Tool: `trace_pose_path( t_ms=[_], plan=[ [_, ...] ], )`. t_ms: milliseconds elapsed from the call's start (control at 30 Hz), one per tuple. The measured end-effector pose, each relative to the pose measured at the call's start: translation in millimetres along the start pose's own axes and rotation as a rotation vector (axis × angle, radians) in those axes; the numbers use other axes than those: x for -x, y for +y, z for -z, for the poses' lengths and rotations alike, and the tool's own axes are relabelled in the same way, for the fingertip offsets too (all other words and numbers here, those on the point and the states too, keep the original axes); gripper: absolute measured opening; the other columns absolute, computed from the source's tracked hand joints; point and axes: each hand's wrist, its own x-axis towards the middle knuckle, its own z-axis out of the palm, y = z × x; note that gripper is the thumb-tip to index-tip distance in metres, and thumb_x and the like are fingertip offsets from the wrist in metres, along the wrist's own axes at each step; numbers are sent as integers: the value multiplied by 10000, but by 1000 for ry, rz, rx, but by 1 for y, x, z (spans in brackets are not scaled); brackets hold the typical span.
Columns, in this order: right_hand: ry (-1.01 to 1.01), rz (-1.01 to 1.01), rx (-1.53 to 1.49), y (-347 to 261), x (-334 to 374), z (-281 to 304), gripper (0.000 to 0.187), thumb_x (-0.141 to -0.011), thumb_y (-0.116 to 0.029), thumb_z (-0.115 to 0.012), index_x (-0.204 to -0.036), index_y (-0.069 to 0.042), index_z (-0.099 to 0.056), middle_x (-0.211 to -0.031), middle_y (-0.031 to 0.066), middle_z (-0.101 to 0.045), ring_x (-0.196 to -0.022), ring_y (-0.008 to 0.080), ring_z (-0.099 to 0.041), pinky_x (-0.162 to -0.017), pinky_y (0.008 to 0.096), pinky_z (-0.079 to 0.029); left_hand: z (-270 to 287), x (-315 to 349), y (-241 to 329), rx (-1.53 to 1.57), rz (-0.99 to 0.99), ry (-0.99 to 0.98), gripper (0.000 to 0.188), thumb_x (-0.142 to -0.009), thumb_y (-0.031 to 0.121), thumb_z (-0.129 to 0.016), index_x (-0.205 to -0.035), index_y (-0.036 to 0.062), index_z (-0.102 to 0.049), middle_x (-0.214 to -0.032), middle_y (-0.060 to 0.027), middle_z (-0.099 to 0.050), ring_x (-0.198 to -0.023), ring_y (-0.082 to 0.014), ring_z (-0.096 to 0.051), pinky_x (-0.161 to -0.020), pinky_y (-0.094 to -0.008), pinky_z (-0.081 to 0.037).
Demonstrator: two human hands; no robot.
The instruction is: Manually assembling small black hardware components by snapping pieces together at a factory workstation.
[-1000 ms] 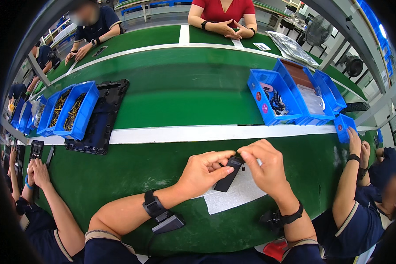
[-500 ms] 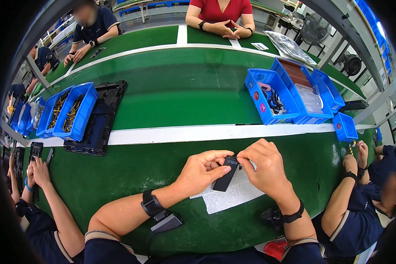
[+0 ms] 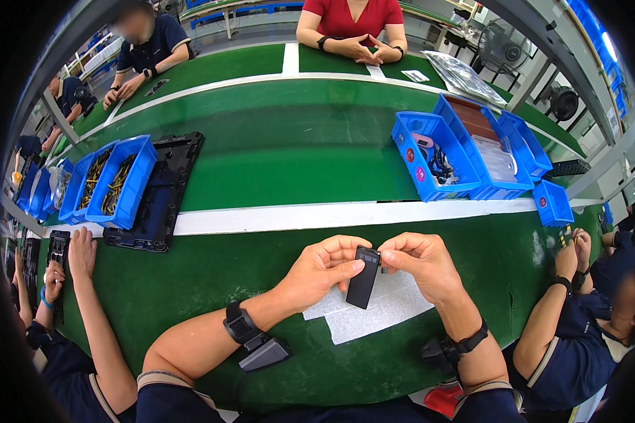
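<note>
A slim black rectangular block, which looks like a battery (image 3: 362,285), is held upright and slightly tilted above a white cloth (image 3: 381,317). My left hand (image 3: 326,271) grips its left side, thumb across the front and fingers behind. At its top right corner, my right hand (image 3: 418,262) pinches with thumb and index finger. A small connector-like piece (image 3: 384,270) shows just under the right thumb; how it joins the block is hidden. The cloth lies on the green table (image 3: 226,282) beneath both hands.
Blue bins with dark and yellow parts (image 3: 127,180) sit at left on a black tray (image 3: 173,190). More blue bins (image 3: 430,155) stand at right. Co-workers' hands (image 3: 81,254) work at the left; another person (image 3: 571,303) works at the right. A red-shirted person (image 3: 353,28) sits opposite.
The block has turned a little more upright. My right hand has come lower and its fingers are pinched at the top corner. The co-worker's hand at left has moved away from the other.
</note>
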Motion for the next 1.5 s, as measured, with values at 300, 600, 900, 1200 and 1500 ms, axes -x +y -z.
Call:
trace_pose_path(
  t_ms=[300, 600, 900, 1200, 1500],
  plan=[
    [57, 16, -42, 9, -2, -4, 116, -785, -106, -654, -825, 3, -653, -746, 44, -634, -652, 75, -543, -580, 214, -435, 1, -1, -1, 40, 11, -10, 258, -851, 85, -570, -1104, 43, -537, -872, -16, -602, -615, -33, -469, -545, -164, -389],
    [104, -32, -137, 8, -2, -12, 225, -882, -188, -534, -871, 15, -630, -757, 62, -623, -681, 93, -558, -609, 230, -456, 9, -4, -3, 364, 17, -43, 293, -875, 123, -544, -1163, 109, -494, -930, 24, -563, -784, -52, -525, -631, -199, -419],
    [66, 147, 121, 15, 8, -28, 211, -862, -176, -569, -791, 18, -611, -707, 41, -614, -660, 75, -556, -602, 220, -447, 16, -6, -6, 484, 15, -134, 313, -880, 134, -533, -1183, 129, -454, -956, 24, -536, -880, -90, -533, -712, -245, -414],
    [72, 386, 431, 5, 12, -36, 130, -770, -95, -655, -736, 17, -598, -668, 79, -598, -559, 126, -560, -513, 241, -439, 17, -6, -7, 517, 1, -173, 305, -879, 120, -529, -1175, 125, -460, -980, 12, -534, -889, -114, -534, -731, -254, -414],
    [120, 419, 461, 12, 9, -35, 124, -780, -87, -639, -744, 23, -596, -655, 79, -595, -541, 109, -551, -492, 235, -431, 14, -6, -5, 441, -32, -64, 293, -873, 101, -538, -1162, 93, -490, -956, 7, -564, -824, -83, -529, -693, -223, -420]
  ],
)
